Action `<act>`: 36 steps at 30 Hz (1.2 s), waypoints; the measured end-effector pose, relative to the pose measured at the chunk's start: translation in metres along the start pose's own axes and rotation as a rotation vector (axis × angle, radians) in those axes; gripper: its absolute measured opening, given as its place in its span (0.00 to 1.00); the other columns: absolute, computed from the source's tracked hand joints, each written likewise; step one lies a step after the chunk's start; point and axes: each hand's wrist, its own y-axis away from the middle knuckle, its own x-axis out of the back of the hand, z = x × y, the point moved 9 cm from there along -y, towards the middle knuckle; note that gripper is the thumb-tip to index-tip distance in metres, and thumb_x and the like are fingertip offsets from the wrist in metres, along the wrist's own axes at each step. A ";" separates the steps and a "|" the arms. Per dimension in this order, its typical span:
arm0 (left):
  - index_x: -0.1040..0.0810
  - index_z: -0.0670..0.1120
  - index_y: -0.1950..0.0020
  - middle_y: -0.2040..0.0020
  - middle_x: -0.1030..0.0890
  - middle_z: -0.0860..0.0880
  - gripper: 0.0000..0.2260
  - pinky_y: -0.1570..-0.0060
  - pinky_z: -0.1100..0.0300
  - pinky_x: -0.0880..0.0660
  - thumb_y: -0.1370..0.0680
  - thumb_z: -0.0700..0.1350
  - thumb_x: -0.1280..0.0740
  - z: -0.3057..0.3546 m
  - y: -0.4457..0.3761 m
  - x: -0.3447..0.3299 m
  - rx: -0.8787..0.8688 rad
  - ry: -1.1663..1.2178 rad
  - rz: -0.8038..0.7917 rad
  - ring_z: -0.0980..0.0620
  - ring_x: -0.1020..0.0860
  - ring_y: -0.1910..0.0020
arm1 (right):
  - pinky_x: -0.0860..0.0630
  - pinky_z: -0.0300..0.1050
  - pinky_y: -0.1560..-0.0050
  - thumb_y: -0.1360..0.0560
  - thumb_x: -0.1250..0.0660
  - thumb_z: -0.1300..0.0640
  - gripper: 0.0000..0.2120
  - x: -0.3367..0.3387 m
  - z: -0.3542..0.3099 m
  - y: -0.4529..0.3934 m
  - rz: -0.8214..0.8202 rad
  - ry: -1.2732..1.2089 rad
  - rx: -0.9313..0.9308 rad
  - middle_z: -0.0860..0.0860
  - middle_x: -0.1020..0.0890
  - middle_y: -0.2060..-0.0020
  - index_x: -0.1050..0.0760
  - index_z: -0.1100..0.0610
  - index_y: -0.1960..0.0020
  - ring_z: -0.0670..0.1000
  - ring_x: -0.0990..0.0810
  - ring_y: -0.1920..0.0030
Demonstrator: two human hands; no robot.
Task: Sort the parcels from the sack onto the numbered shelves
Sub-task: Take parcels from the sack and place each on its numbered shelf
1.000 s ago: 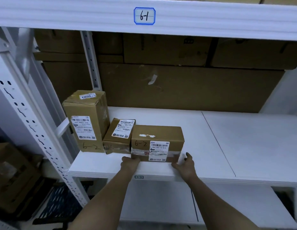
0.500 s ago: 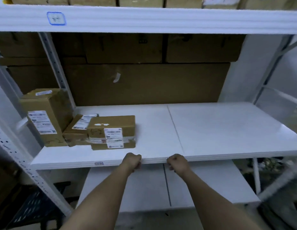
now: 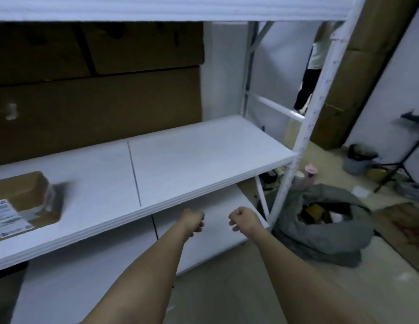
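Shelf (image 3: 192, 164) | parcel (image 3: 23, 197) flat, label frontward | both hands' fingers curled, holding nothing

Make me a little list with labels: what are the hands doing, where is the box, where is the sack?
left hand: fingers curled, holds nothing, in front of the shelf edge
right hand: fingers curled, holds nothing
parcel: brown box with a white label, on the shelf at far left, partly out of frame
shelf: white, bare to the right of the parcel
sack: grey, on the floor right of the rack, open at the top, things inside
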 end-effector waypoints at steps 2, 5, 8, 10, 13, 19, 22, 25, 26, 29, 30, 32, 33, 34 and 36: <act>0.27 0.38 0.38 0.51 0.21 0.43 0.14 0.58 0.59 0.30 0.20 0.45 0.41 0.026 -0.009 -0.052 -0.029 -0.076 -0.094 0.49 0.23 0.58 | 0.22 0.52 0.55 0.21 0.38 0.58 0.07 0.043 0.033 -0.006 0.079 -0.049 -0.072 0.54 0.20 0.61 0.27 0.58 0.57 0.53 0.21 0.62; 0.27 0.40 0.43 0.49 0.22 0.44 0.11 0.52 0.56 0.29 0.19 0.46 0.41 0.060 -0.024 -0.115 -0.051 -0.148 -0.183 0.48 0.23 0.54 | 0.21 0.52 0.52 0.21 0.38 0.60 0.05 0.099 0.073 -0.018 0.154 -0.093 -0.139 0.54 0.21 0.61 0.26 0.60 0.54 0.54 0.21 0.57; 0.28 0.39 0.40 0.48 0.21 0.44 0.13 0.50 0.55 0.29 0.19 0.46 0.41 0.093 -0.052 -0.177 -0.065 -0.182 -0.255 0.48 0.22 0.54 | 0.22 0.48 0.56 0.21 0.37 0.57 0.06 0.159 0.105 -0.037 0.235 -0.062 -0.189 0.52 0.20 0.62 0.24 0.59 0.51 0.52 0.21 0.60; 0.27 0.39 0.40 0.48 0.21 0.44 0.13 0.50 0.55 0.28 0.19 0.46 0.41 0.115 -0.069 -0.213 -0.067 -0.192 -0.297 0.48 0.22 0.54 | 0.21 0.49 0.58 0.21 0.38 0.56 0.07 0.194 0.121 -0.055 0.270 -0.056 -0.212 0.53 0.21 0.62 0.26 0.56 0.56 0.53 0.21 0.61; 0.26 0.42 0.48 0.50 0.21 0.44 0.08 0.49 0.55 0.28 0.19 0.46 0.41 0.150 -0.097 -0.266 -0.062 -0.214 -0.352 0.48 0.22 0.54 | 0.22 0.48 0.58 0.20 0.38 0.55 0.10 0.246 0.143 -0.084 0.312 -0.004 -0.259 0.53 0.22 0.64 0.28 0.54 0.60 0.54 0.21 0.60; 0.33 0.39 0.31 0.47 0.23 0.44 0.17 0.65 0.64 0.29 0.17 0.46 0.42 0.213 -0.127 -0.355 -0.052 -0.244 -0.465 0.51 0.24 0.55 | 0.26 0.46 0.54 0.20 0.38 0.54 0.04 0.330 0.182 -0.115 0.306 0.014 -0.325 0.51 0.22 0.58 0.26 0.53 0.50 0.53 0.22 0.53; 0.30 0.40 0.34 0.48 0.23 0.45 0.15 0.54 0.58 0.29 0.17 0.47 0.43 0.236 -0.141 -0.401 -0.053 -0.308 -0.516 0.49 0.24 0.52 | 0.25 0.48 0.51 0.20 0.38 0.54 0.08 0.372 0.214 -0.127 0.325 -0.017 -0.368 0.50 0.22 0.57 0.24 0.56 0.45 0.53 0.22 0.52; 0.30 0.41 0.33 0.46 0.22 0.45 0.17 0.52 0.56 0.28 0.18 0.49 0.42 0.253 -0.158 -0.444 -0.049 -0.360 -0.548 0.48 0.23 0.50 | 0.25 0.46 0.52 0.20 0.38 0.55 0.10 0.406 0.245 -0.139 0.328 -0.071 -0.402 0.52 0.21 0.54 0.24 0.57 0.42 0.53 0.22 0.51; 0.31 0.40 0.32 0.48 0.23 0.45 0.18 0.52 0.57 0.28 0.19 0.48 0.41 0.259 -0.164 -0.462 -0.053 -0.368 -0.560 0.48 0.24 0.51 | 0.25 0.46 0.52 0.20 0.38 0.55 0.10 0.417 0.256 -0.143 0.324 -0.080 -0.419 0.52 0.21 0.53 0.24 0.57 0.42 0.53 0.21 0.50; 0.27 0.39 0.40 0.56 0.24 0.46 0.12 0.59 0.59 0.29 0.18 0.45 0.42 0.277 -0.173 -0.511 -0.042 -0.351 -0.559 0.51 0.26 0.60 | 0.22 0.50 0.47 0.19 0.40 0.55 0.07 0.454 0.286 -0.160 0.266 -0.065 -0.438 0.54 0.20 0.50 0.25 0.56 0.45 0.55 0.21 0.48; 0.26 0.41 0.46 0.57 0.24 0.47 0.09 0.59 0.59 0.29 0.18 0.45 0.42 0.282 -0.174 -0.529 -0.032 -0.341 -0.552 0.52 0.26 0.61 | 0.22 0.52 0.44 0.19 0.40 0.55 0.08 0.468 0.298 -0.167 0.242 -0.061 -0.432 0.55 0.20 0.49 0.25 0.57 0.44 0.56 0.20 0.48; 0.28 0.47 0.56 0.58 0.23 0.48 0.09 0.61 0.60 0.29 0.17 0.46 0.43 0.286 -0.178 -0.564 0.005 -0.316 -0.527 0.53 0.26 0.62 | 0.23 0.55 0.42 0.19 0.40 0.55 0.08 0.497 0.321 -0.181 0.187 -0.033 -0.423 0.56 0.20 0.51 0.26 0.58 0.44 0.57 0.20 0.48; 0.29 0.47 0.57 0.58 0.23 0.48 0.09 0.60 0.60 0.28 0.17 0.46 0.42 0.287 -0.179 -0.580 0.029 -0.298 -0.511 0.52 0.25 0.61 | 0.23 0.55 0.42 0.18 0.41 0.55 0.07 0.511 0.331 -0.186 0.155 -0.007 -0.417 0.55 0.21 0.52 0.27 0.57 0.45 0.57 0.20 0.48; 0.28 0.46 0.55 0.57 0.23 0.47 0.08 0.59 0.58 0.27 0.18 0.46 0.42 0.286 -0.182 -0.594 0.046 -0.288 -0.498 0.51 0.24 0.60 | 0.23 0.55 0.42 0.18 0.41 0.55 0.06 0.524 0.339 -0.191 0.131 0.013 -0.410 0.54 0.21 0.54 0.27 0.55 0.47 0.57 0.21 0.48; 0.29 0.43 0.48 0.58 0.24 0.47 0.08 0.59 0.57 0.27 0.18 0.47 0.43 0.284 -0.187 -0.624 0.090 -0.274 -0.463 0.50 0.25 0.61 | 0.23 0.54 0.42 0.18 0.41 0.55 0.06 0.551 0.359 -0.203 0.082 0.071 -0.401 0.53 0.22 0.54 0.27 0.55 0.47 0.56 0.21 0.48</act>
